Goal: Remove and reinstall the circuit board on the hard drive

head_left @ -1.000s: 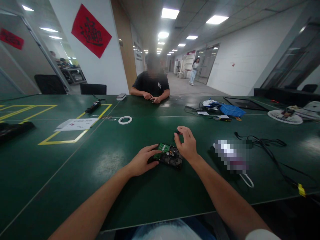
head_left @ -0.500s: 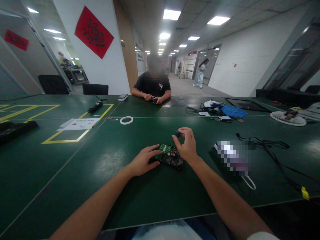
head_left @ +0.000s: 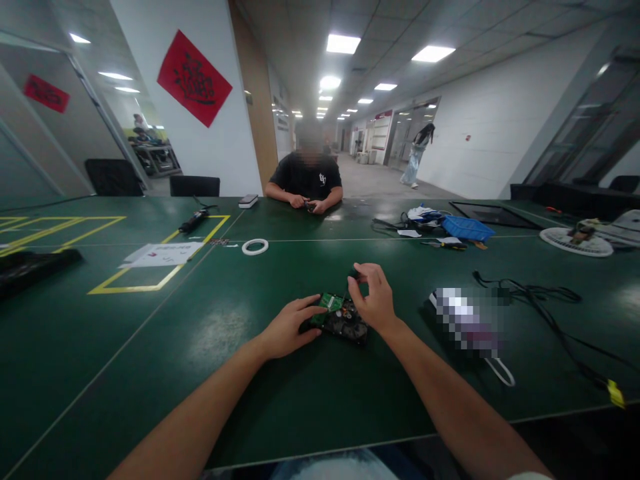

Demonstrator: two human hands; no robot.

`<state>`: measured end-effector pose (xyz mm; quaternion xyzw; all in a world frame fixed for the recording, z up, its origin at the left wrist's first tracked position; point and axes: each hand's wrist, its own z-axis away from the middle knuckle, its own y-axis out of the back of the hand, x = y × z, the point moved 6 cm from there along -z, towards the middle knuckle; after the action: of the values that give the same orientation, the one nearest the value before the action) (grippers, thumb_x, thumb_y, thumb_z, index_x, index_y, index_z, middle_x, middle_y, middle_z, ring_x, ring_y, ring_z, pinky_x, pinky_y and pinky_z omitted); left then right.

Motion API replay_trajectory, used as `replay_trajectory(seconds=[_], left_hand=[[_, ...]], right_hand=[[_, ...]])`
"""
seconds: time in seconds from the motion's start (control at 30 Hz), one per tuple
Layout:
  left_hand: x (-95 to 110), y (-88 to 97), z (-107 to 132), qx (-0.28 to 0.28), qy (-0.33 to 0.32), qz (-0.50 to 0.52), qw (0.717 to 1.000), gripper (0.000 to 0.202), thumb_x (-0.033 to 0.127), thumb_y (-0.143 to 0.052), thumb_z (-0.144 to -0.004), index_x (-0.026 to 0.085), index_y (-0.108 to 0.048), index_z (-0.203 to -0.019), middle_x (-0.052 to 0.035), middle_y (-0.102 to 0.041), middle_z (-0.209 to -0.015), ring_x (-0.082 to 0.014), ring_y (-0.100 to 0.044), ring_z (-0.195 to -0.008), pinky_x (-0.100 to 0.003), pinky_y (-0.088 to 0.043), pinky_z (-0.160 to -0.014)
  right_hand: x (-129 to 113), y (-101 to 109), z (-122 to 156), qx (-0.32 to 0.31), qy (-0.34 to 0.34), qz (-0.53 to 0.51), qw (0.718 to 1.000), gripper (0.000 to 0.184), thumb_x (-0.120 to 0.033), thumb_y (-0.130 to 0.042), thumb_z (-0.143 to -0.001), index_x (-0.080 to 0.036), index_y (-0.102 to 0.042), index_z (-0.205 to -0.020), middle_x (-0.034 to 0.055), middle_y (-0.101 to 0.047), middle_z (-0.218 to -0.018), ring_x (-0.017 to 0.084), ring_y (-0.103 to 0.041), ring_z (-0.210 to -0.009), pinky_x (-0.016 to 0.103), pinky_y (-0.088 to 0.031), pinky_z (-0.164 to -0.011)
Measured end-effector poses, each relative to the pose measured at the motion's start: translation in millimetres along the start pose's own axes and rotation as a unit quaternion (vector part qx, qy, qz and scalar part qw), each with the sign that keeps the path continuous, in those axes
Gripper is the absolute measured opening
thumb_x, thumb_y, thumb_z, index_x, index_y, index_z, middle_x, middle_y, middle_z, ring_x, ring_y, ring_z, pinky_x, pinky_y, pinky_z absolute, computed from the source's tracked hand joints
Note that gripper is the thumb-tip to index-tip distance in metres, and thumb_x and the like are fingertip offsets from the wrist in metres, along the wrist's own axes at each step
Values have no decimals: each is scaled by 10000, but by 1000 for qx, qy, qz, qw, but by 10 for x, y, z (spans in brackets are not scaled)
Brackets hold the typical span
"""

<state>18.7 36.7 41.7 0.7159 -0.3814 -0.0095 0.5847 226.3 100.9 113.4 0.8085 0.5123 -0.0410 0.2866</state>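
Observation:
A hard drive (head_left: 350, 327) with a bare green circuit board (head_left: 332, 302) on its left part lies flat on the dark green table (head_left: 280, 407). My left hand (head_left: 293, 325) grips its left end, thumb along the near edge and fingers over the board. Above the drive's far side, my right hand (head_left: 374, 295) pinches the dark handle of a small screwdriver (head_left: 353, 273) between thumb and fingertips. Its thin shaft points down toward the board's edge; whether the tip sits in a screw is too small to tell.
To the right lie a blurred white-and-purple object (head_left: 467, 323) and black cables (head_left: 530, 290). Farther back are a blue basket (head_left: 467, 227), pliers (head_left: 445, 245) and a white ring (head_left: 255, 247). Papers (head_left: 163, 255) lie left, near yellow tape. Across the table sits a person (head_left: 305, 180).
Both hands stay at the drive; my right fingers have shifted slightly on the screwdriver's handle. The view tilts up a little. In the background, a walking person has moved right.

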Motion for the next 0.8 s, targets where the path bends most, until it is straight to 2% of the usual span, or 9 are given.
replay_trajectory(seconds=[0.17,0.37,0.6,0.8], left_hand=[[15,9,-3,1,12,8,1000,544,310,-710,-884,320,-554,-1405,-65,-408,-1582,-303,-442,-1405,-507,-379,-1163],[8,-4,-8,-3,15,10,1000,544,308,-704,-889,328,-549,-1410,-68,-409,-1581,-307,-450,-1398,-526,-383,-1155],[5,-8,-8,3,14,17,1000,556,294,-719,-877,334,-558,-1407,-73,-421,-1573,-311,-457,-1394,-525,-389,-1153],[-10,-20,-4,8,15,21,1000,547,293,-718,-877,330,-563,-1401,-67,-412,-1580,-304,-447,-1405,-521,-376,-1167]], right_hand=[[42,7,-2,23,-11,-19,999,311,-285,-606,-950,-238,-515,-1244,122,-602,-1280,239,-650,-1114,399,-627,-845],[20,39,-13,0,-10,-2,1000,297,-280,-587,-955,-240,-536,-1245,109,-602,-1157,226,-651,-970,417,-610,-829],[21,31,8,16,-30,-19,999,304,-287,-599,-950,-233,-508,-1234,101,-610,-1154,192,-663,-863,388,-614,-798],[-13,48,-9,6,-8,-4,1000,302,-270,-596,-953,-235,-544,-1248,94,-595,-1095,197,-647,-882,400,-608,-813]])
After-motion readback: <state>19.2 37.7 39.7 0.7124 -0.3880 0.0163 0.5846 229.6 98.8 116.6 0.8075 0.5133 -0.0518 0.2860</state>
